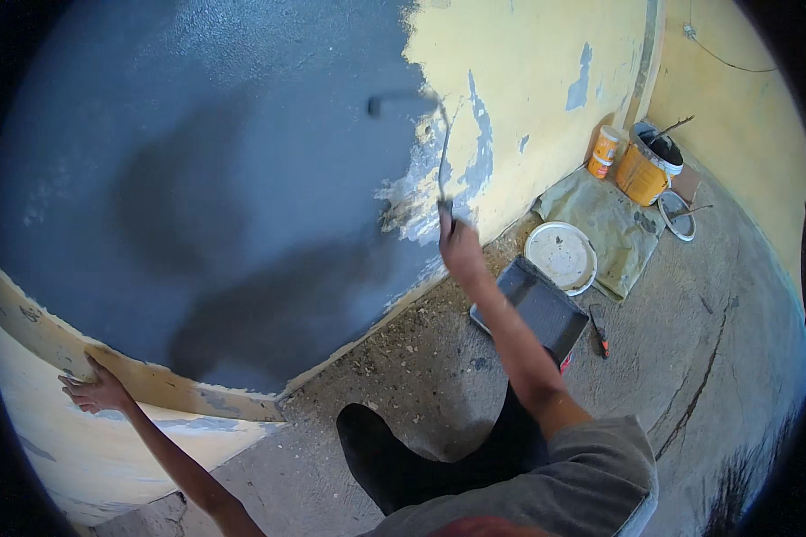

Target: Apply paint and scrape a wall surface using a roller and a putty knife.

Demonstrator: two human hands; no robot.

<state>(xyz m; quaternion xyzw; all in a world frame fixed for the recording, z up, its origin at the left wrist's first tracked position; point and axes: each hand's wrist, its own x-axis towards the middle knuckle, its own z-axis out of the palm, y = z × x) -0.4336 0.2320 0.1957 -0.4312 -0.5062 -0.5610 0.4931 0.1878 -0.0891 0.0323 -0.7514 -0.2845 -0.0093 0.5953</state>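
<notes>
My right hand point(463, 251) is wrapped round the handle of a paint roller point(442, 152). Its thin bent frame reaches up the wall, and the dark, blurred head lies over the edge between grey paint and bare yellow wall. Fresh dark grey paint point(287, 179) covers the wall's left and middle part. My left hand point(98, 389), fingers spread and holding nothing, rests at the yellowish ledge point(197, 398) at the lower left. Beneath my right forearm, a paint tray point(546, 309) with dark grey paint on it lies on the floor.
Right of the tray lies a tool with a red-and-black handle point(604, 340). A white paint-marked lid point(561, 258) sits beside a crumpled greenish sheet point(613, 233). By the wall stand a yellow bucket point(643, 174) with a stick in it and small orange tubs point(604, 152). Cracks point(694, 403) cross the concrete floor.
</notes>
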